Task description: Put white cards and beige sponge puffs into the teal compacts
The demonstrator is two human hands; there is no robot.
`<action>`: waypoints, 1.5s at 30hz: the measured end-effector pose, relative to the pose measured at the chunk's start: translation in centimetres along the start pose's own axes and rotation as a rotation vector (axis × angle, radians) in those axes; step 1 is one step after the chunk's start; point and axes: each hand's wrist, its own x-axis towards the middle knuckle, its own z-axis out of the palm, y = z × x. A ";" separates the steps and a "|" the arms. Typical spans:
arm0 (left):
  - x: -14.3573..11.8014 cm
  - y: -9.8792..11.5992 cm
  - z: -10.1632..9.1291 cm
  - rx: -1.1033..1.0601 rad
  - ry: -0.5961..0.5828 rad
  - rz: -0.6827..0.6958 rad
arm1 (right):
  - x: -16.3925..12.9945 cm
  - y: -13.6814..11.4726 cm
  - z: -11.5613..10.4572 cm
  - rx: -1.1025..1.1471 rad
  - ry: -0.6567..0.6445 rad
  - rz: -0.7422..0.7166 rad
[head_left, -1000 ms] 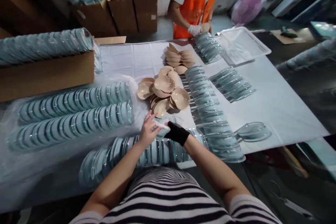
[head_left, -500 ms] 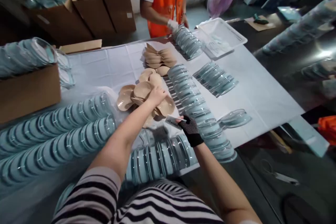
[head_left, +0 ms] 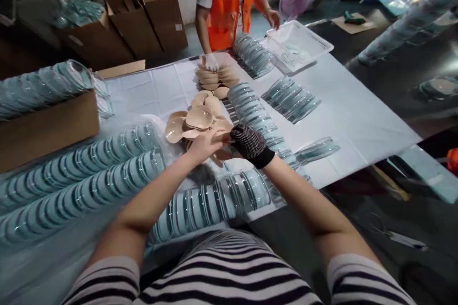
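A loose pile of beige cup-shaped pads (head_left: 199,118) lies in the middle of the white-covered table (head_left: 358,124). My bare left hand (head_left: 202,145) and my right hand (head_left: 250,145), in a black dotted glove, meet at the near edge of this pile. Both close on one beige pad (head_left: 222,127) between them. The small white card seen earlier in my right hand is out of sight. A row of clear shells with teal inserts (head_left: 214,200) lies just below my hands.
More rows of clear teal shells (head_left: 82,171) fill the left side, and others (head_left: 250,109) run along the centre. A cardboard box (head_left: 46,128) stands at the left. Across the table, a person in an orange vest (head_left: 229,0) reaches for a white basket (head_left: 298,45).
My left hand pulled back from the top of the pile toward its near edge. My right hand moved left to join it, and the white card is no longer visible. The far person's hands shifted.
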 end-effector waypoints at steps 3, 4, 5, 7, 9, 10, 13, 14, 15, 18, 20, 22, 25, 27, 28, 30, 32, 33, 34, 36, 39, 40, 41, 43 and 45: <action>-2.3 0.8 0.9 -0.102 0.003 -0.067 | -1.5 -0.7 -2.0 0.162 0.068 -0.082; -3.1 1.3 1.1 -0.127 0.053 -0.089 | -2.0 -0.6 -2.6 0.265 0.067 -0.102; -3.8 1.9 1.2 -0.161 0.110 -0.110 | -2.4 -0.4 -3.2 0.366 0.029 -0.119; -5.2 3.1 1.0 -0.279 0.129 -0.143 | -3.0 0.0 -4.3 0.488 -0.121 -0.127; -6.5 3.6 0.6 -0.470 -0.078 -0.191 | -3.3 -0.1 -5.2 0.443 -0.235 -0.111; -7.2 3.6 0.5 -0.599 -0.224 -0.225 | -3.4 -0.5 -5.6 0.368 -0.243 -0.100; -9.2 2.8 1.9 -1.115 -0.515 -0.316 | -4.0 -3.0 -5.9 0.081 -0.136 -0.077; -9.9 2.6 3.1 -1.300 -0.495 -0.338 | -4.5 -4.0 -5.8 -0.007 -0.107 -0.076; -10.6 2.5 4.5 -1.464 -0.418 -0.354 | -5.1 -5.0 -5.4 -0.083 -0.095 -0.083; -12.2 3.0 9.4 -1.778 -0.018 -0.393 | -8.2 -7.0 -3.3 -0.208 -0.136 -0.115; -13.1 3.8 11.9 -1.870 0.165 -0.470 | -11.1 -7.4 -1.1 -0.188 -0.191 -0.132; -14.1 4.5 12.8 -1.907 0.171 -0.611 | -14.3 -7.3 0.9 -0.097 -0.213 -0.154; -15.6 5.0 11.9 -1.913 -0.026 -0.776 | -19.0 -7.1 2.6 0.096 -0.166 -0.223; -16.5 5.2 10.7 -1.922 -0.157 -0.801 | -21.5 -7.6 2.9 0.187 -0.125 -0.245; -16.9 5.3 10.2 -1.926 -0.207 -0.798 | -22.4 -8.0 2.8 0.211 -0.111 -0.237; -17.4 5.7 9.6 -1.928 -0.276 -0.795 | -23.6 -9.0 2.7 0.225 -0.078 -0.187; -17.5 6.2 9.7 -1.927 -0.314 -0.810 | -24.0 -9.8 2.6 0.236 -0.043 -0.132; -17.5 6.5 9.9 -1.925 -0.322 -0.828 | -23.9 -10.0 2.5 0.252 -0.022 -0.098; -17.4 6.7 10.2 -1.921 -0.330 -0.849 | -23.6 -10.0 2.3 0.276 0.000 -0.048; -17.1 6.9 10.8 -1.916 -0.371 -0.873 | -22.6 -9.2 1.6 0.330 0.027 0.118; -17.0 6.8 11.2 -1.874 -0.511 -0.868 | -20.8 -6.9 -0.3 0.384 0.019 0.367; -16.9 6.7 11.1 -1.855 -0.569 -0.857 | -20.3 -6.2 -1.1 0.392 0.005 0.402; -16.9 6.7 11.0 -1.835 -0.610 -0.839 | -19.9 -5.6 -1.8 0.394 -0.005 0.414; -16.8 6.8 10.6 -1.809 -0.623 -0.812 | -19.4 -5.2 -3.0 0.383 -0.024 0.409; -16.8 7.0 10.3 -1.791 -0.576 -0.843 | -19.3 -5.9 -3.4 0.332 -0.040 0.405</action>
